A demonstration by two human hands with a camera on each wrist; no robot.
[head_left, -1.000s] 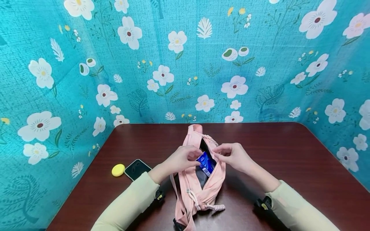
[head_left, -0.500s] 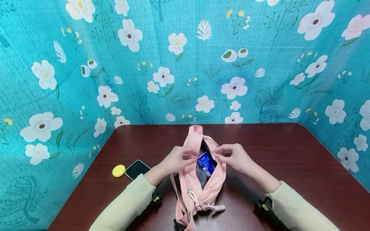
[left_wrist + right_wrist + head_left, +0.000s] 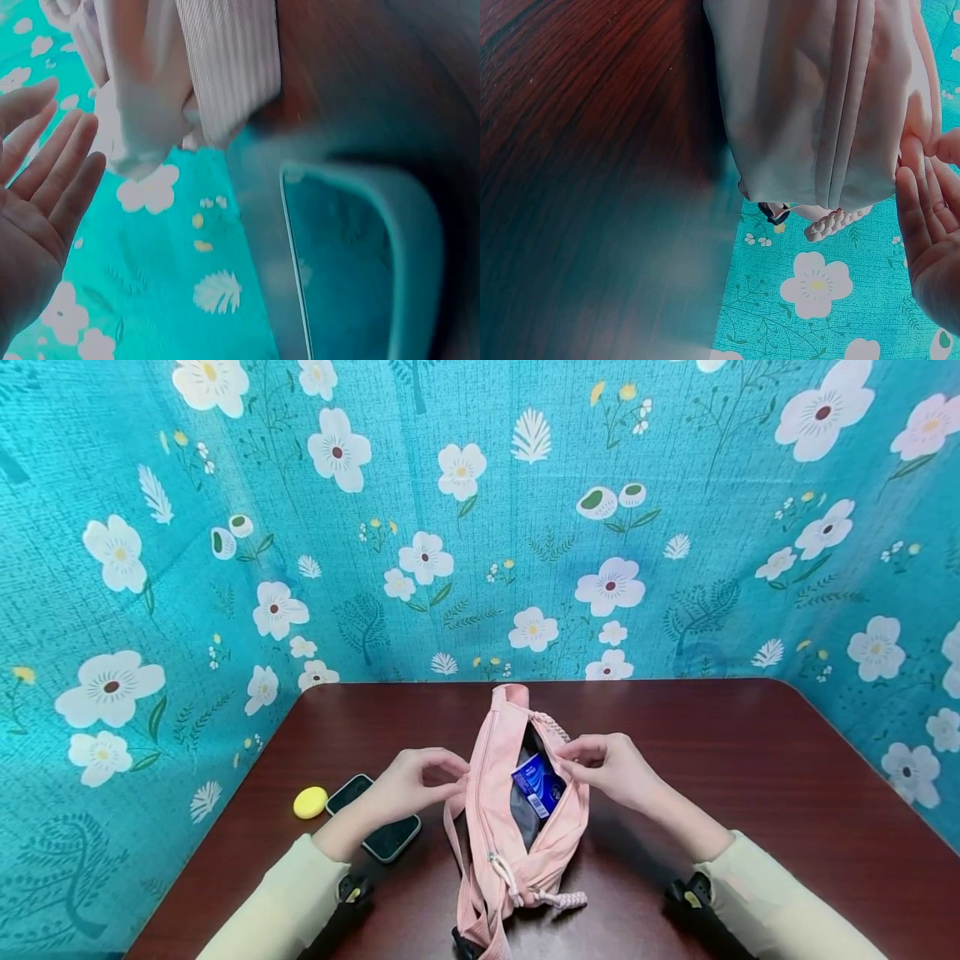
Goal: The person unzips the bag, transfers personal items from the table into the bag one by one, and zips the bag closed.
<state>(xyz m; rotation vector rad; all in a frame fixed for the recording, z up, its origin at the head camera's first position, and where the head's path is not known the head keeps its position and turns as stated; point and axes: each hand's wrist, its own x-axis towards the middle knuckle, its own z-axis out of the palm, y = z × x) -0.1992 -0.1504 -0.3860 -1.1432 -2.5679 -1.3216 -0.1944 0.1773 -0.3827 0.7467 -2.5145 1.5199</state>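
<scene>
A pink sling bag (image 3: 498,777) lies lengthwise on the table, its main pocket unzipped and gaping. Inside the opening sits a blue packet (image 3: 538,783) with a barcode, against a grey lining (image 3: 522,818). My right hand (image 3: 618,772) pinches the right edge of the opening between thumb and fingers. On the other side, my left hand (image 3: 411,785) is at the bag's left edge, fingertips close by its side. The left wrist view shows that hand (image 3: 41,187) with loosely extended fingers and nothing held. Thumb and fingers of the right hand (image 3: 934,217) meet the bag's fabric in the right wrist view.
A phone (image 3: 392,839) in a pale green case lies under the left forearm, screen up. Left of it is a yellow round object (image 3: 310,802). Bag straps (image 3: 472,910) trail toward the near edge of the dark wooden table (image 3: 690,727). A floral curtain (image 3: 480,527) hangs behind.
My left hand has let go of the blue packet and moved left, out of the opening to the bag's left side, uncovering more of the phone. The right hand keeps its hold.
</scene>
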